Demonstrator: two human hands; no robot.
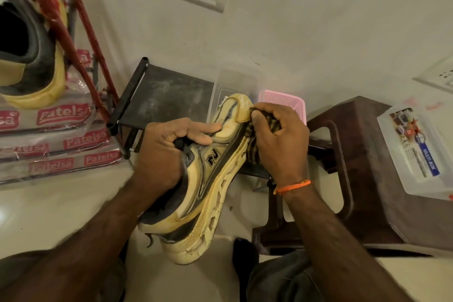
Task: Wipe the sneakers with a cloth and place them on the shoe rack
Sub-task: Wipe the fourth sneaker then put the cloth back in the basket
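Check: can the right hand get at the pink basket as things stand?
Probably yes, but not freely: the right hand grips the cloth against the sneaker. The pink basket sits just behind its knuckles, nothing between, so it would need to drop the cloth first.

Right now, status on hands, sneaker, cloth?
Left hand grips sneaker at the laces. Right hand holds cloth against the toe edge. Second sneaker on red rack. Nothing blocking.

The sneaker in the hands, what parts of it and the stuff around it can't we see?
Head view only:
- Sneaker: its laces and far side, hidden by the left hand.
- Cloth: mostly balled inside the right hand.
- Second sneaker on the red rack: cut off by the picture's left edge.
- Plastic box label: small print too tiny.
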